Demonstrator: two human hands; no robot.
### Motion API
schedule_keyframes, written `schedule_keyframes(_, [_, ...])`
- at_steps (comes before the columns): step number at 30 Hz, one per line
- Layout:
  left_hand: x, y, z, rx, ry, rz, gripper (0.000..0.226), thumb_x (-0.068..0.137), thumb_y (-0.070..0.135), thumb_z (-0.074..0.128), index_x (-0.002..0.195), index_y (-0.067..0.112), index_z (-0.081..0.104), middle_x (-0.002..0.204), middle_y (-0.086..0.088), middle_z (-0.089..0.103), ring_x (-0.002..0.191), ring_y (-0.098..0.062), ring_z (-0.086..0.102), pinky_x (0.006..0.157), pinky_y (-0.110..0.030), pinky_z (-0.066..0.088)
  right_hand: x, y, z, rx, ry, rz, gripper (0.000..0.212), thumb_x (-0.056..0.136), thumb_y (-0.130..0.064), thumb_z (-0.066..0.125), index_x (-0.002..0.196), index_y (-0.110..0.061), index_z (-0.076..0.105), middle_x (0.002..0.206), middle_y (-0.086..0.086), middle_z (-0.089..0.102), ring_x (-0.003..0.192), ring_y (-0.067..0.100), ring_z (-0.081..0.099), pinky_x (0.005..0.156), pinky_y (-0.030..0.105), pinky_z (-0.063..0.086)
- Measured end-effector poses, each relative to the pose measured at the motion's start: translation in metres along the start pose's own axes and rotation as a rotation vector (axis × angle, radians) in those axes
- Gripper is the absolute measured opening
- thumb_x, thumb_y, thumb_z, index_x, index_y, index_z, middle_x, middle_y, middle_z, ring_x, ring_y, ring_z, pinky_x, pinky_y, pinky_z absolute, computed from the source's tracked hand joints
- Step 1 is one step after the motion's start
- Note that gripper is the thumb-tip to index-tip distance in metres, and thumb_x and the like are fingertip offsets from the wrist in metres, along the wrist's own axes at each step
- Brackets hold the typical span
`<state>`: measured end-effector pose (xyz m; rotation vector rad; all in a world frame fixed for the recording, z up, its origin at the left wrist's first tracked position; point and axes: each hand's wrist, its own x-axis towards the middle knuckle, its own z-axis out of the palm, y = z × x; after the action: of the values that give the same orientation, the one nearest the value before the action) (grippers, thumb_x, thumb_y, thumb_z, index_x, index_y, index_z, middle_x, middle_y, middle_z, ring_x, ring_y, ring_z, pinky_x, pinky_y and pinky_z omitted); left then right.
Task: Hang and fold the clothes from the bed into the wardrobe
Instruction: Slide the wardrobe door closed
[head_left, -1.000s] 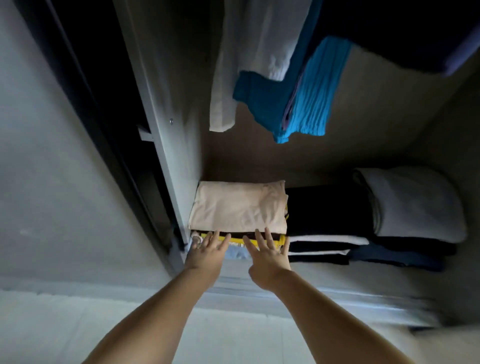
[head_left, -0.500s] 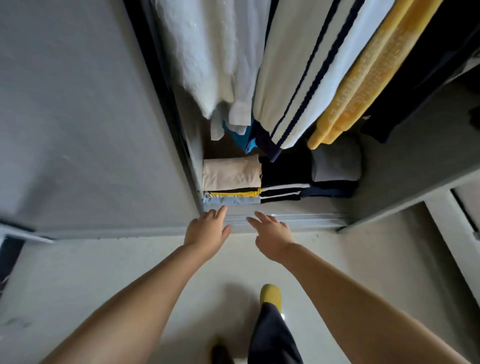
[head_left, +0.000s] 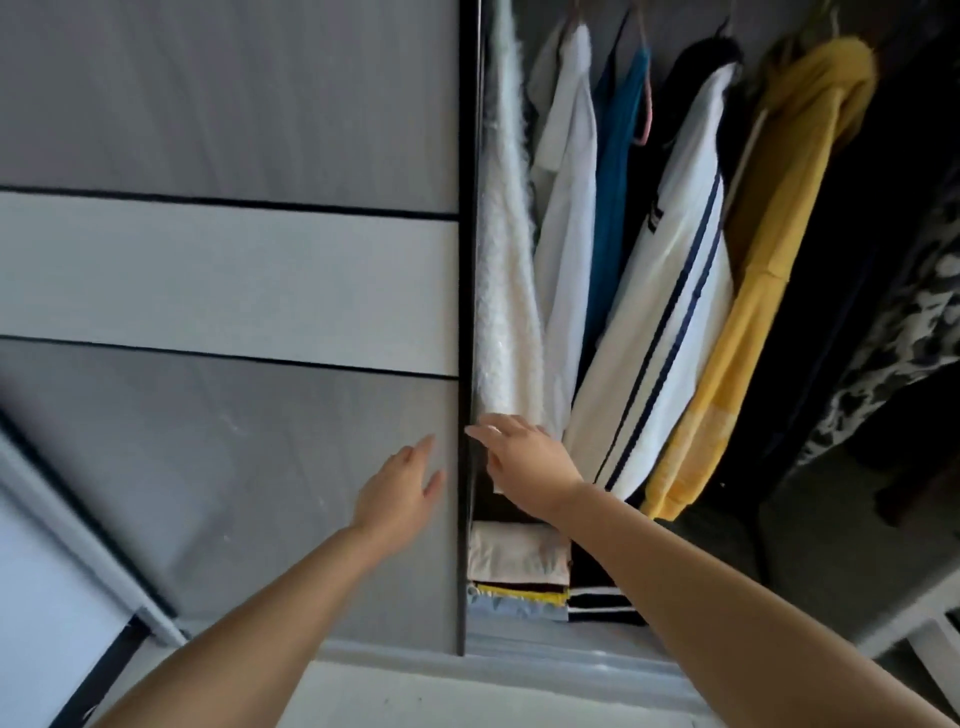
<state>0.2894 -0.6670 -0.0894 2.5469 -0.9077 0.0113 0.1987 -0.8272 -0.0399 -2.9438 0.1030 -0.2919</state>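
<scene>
Head view: both forearms reach forward and up toward an open wardrobe (head_left: 519, 639), seen from below.
Hidden or cut off: the hanger tops and the rail run out of the top of the frame; the far right of the wardrobe is too dark to make out beyond a black-and-white patterned garment (head_left: 893, 338); the right forearm covers part of the folded stack; the bed is out of view.
Left hand (head_left: 400, 493): open, fingers straight and spread, at the grey sliding door (head_left: 234, 457) near its dark edge; whether the palm touches the panel cannot be told.
Right hand (head_left: 524, 462): open, fingers stretched leftward at the dark door edge (head_left: 466, 312), in front of the lower hem of the fluffy white garment (head_left: 501, 270); it grips nothing that can be seen.
Hanging clothes: from left to right the fluffy white garment, a plain white shirt (head_left: 569, 218), a teal top (head_left: 618, 171) on a pink hanger (head_left: 645, 98), a white jacket with dark stripes (head_left: 670, 322), and a yellow hoodie (head_left: 763, 249).
Folded clothes: on the wardrobe floor below the hanging row, a beige piece (head_left: 514, 553) lies on top of a stack with a yellow-edged layer and a pale blue layer under it; just beside it, to the right, a dark stack with white bands (head_left: 597, 603).
Room: the door has a paler band (head_left: 223, 280) across its middle between thin dark lines; a pale floor (head_left: 441, 696) lies at the bottom, with the sliding track just above it.
</scene>
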Motion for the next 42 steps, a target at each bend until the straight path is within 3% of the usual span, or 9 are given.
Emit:
schedule_keyframes(8, [0.065,0.056,-0.081,-0.252,0.209,-0.047,0.046,0.096,0.019,0.043,0.141,0.018,0.035,0.129,-0.005,0.048,0.118,-0.021,0.05,0.094,-0.038,0.044,0.104,-0.026,-0.128,-0.144,0.365,-0.263,0.037,0.094,-0.011,0.045,0.128,-0.017,0.059,0.14,0.001,0.05,0.133,0.02,0.039,0.111,0.036,0.023])
schedule_keyframes(12, [0.101,0.083,-0.101,-0.391,0.44,-0.025,0.034,0.089,0.005,0.044,0.123,0.01,0.046,0.11,-0.003,0.047,0.101,-0.025,0.054,0.085,-0.036,0.044,0.144,-0.025,-0.164,-0.271,0.726,-0.412,0.024,0.075,-0.003,0.066,0.097,-0.009,0.074,0.114,0.008,0.066,0.114,0.028,0.059,0.108,0.059,0.03])
schedule_keyframes(14, [0.115,0.097,-0.106,-0.481,0.52,-0.037,0.029,0.088,0.004,0.045,0.117,0.01,0.046,0.103,0.003,0.042,0.092,-0.023,0.054,0.081,-0.035,0.046,0.161,-0.02,-0.173,-0.302,0.848,-0.47,0.025,0.069,0.0,0.069,0.091,-0.01,0.074,0.107,0.007,0.068,0.108,0.027,0.062,0.106,0.063,0.031])
schedule_keyframes(16, [0.121,0.106,-0.105,-0.556,0.589,-0.057,0.028,0.087,0.002,0.046,0.113,0.01,0.047,0.099,0.006,0.039,0.088,-0.021,0.051,0.079,-0.032,0.045,0.17,-0.014,-0.172,-0.334,0.897,-0.515,0.027,0.07,0.002,0.066,0.093,-0.011,0.073,0.111,0.008,0.067,0.113,0.027,0.061,0.107,0.064,0.03])
schedule_keyframes(19, [0.122,0.112,-0.097,-0.602,0.685,-0.021,0.029,0.081,-0.008,0.046,0.106,0.008,0.048,0.094,0.006,0.039,0.085,-0.014,0.043,0.071,-0.014,0.035,0.181,-0.001,-0.159,-0.389,0.951,-0.562,0.028,0.08,0.002,0.059,0.099,-0.013,0.072,0.128,0.008,0.061,0.128,0.025,0.051,0.107,0.065,0.027])
schedule_keyframes(23, [0.114,0.111,-0.084,-0.654,0.627,0.039,0.048,0.078,-0.012,0.047,0.122,0.006,0.043,0.112,-0.003,0.038,0.095,-0.004,0.037,0.079,0.002,0.03,0.193,0.005,-0.147,-0.385,1.006,-0.56,0.034,0.085,0.003,0.053,0.111,-0.014,0.069,0.138,0.007,0.055,0.136,0.024,0.042,0.111,0.063,0.022])
schedule_keyframes(27, [0.114,0.108,-0.084,-0.734,0.605,0.11,0.055,0.078,-0.016,0.046,0.125,0.011,0.04,0.119,-0.002,0.036,0.106,0.007,0.037,0.088,0.001,0.031,0.199,0.008,-0.145,-0.404,1.041,-0.567,0.034,0.09,0.002,0.047,0.109,-0.015,0.07,0.138,0.008,0.055,0.136,0.023,0.041,0.115,0.058,0.017])
schedule_keyframes(33, [0.114,0.103,-0.077,-0.769,0.516,0.179,0.065,0.075,-0.02,0.045,0.136,0.003,0.035,0.13,-0.004,0.032,0.12,-0.015,0.038,0.094,0.0,0.026,0.189,0.011,-0.151,-0.517,1.011,-0.509,0.034,0.091,-0.002,0.049,0.111,-0.017,0.07,0.139,0.006,0.054,0.135,0.024,0.043,0.112,0.063,0.018])
schedule_keyframes(42, [0.112,0.139,-0.061,-0.752,0.374,0.303,0.077,0.076,-0.015,0.048,0.145,0.006,0.023,0.14,0.003,0.02,0.136,-0.015,0.028,0.104,-0.002,0.017,0.153,0.048,-0.167,-0.635,0.978,-0.368,0.036,0.095,-0.003,0.043,0.115,-0.018,0.069,0.14,0.005,0.053,0.137,0.024,0.039,0.111,0.067,0.015])
